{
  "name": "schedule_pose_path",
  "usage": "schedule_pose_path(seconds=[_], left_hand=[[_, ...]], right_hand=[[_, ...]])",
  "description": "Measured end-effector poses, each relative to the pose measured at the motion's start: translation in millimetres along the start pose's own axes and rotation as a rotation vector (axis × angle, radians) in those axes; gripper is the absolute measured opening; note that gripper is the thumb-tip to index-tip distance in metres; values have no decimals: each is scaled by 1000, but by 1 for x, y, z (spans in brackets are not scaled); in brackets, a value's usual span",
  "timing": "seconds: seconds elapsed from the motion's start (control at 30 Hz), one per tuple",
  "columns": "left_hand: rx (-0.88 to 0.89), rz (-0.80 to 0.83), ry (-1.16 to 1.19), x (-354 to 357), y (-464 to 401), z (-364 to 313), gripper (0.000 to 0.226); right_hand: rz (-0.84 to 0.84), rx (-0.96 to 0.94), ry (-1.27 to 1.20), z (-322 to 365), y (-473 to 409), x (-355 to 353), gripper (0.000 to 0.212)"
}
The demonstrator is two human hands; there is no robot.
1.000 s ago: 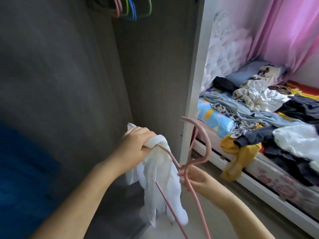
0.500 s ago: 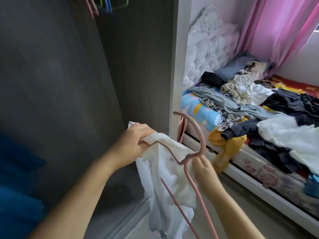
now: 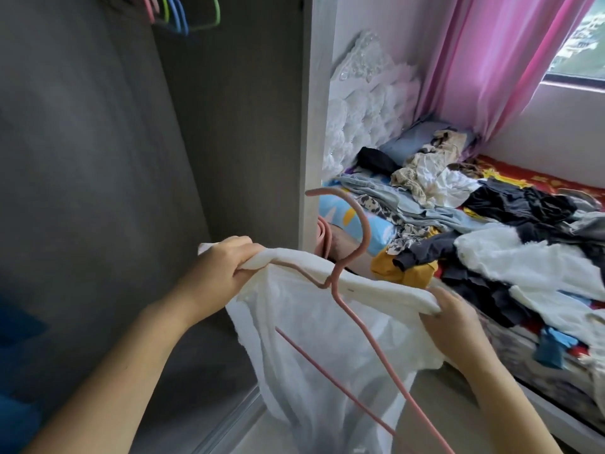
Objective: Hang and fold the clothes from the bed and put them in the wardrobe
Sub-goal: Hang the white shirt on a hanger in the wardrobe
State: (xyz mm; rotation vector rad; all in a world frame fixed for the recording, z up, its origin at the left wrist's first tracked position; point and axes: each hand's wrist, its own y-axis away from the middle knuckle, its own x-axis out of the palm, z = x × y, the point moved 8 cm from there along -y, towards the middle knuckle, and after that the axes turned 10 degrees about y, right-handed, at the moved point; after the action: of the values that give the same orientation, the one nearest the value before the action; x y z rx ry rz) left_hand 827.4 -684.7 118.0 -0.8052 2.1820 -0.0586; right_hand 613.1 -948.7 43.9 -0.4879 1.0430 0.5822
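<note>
**In front of the open wardrobe: a soft white top going onto a pink hanger**

In front of the wardrobe (image 3: 229,126), the person held a white top (image 3: 327,348) stretched out between two hands. The left hand (image 3: 222,267) was closed tight around one top corner of the cloth. The right hand (image 3: 448,309) was closed on the other corner, with the fingers curled over the edge. The top hung down from that edge in loose folds, above the floor and just beside the bed (image 3: 540,398).

A pink hanger (image 3: 343,267) was partly inside the top. Its hook stuck up above the cloth, and its thin arms showed in front of it. I could not tell if either hand also held the wire.

The top looked very light and very soft. It was thin enough to let light through, so it would flop and slide easily. It could slip off the smooth wire if one side was let go. The thick folded edge at the top looked like the best place to hold it. The hanger looked stiff but thin, and the hook was the best part to grab for hanging.

More hangers (image 3: 181,14) hung high in the wardrobe. Many clothes (image 3: 491,231) still lay piled on the bed, so most of the job looked undone.
</note>
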Motion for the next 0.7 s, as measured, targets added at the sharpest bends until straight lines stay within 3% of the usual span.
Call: schedule_pose_path(seconds=[0.13, 0.33, 0.5, 0.57, 0.67, 0.7], left_hand=[[-62, -65, 6, -17, 7, 10, 14], [-149, -185, -68, -38, 18, 15, 12], [-198, -202, -62, -39, 35, 16, 16], [-226, -224, -69, -35, 40, 18, 12], [-208, -262, -13, -22, 45, 13, 14], [-196, -276, 11, -18, 46, 11, 18]], right_hand=[[-17, 93, -20, -28, 0, -20, 18], [290, 63, -203, -22, 2, -22, 17], [336, 37, -322, 3, 5, -29, 35], [316, -24, -352, 20, 7, -32, 38], [216, -184, -501, 63, 19, -28, 14], [217, -267, -539, 82, 26, -21, 15]])
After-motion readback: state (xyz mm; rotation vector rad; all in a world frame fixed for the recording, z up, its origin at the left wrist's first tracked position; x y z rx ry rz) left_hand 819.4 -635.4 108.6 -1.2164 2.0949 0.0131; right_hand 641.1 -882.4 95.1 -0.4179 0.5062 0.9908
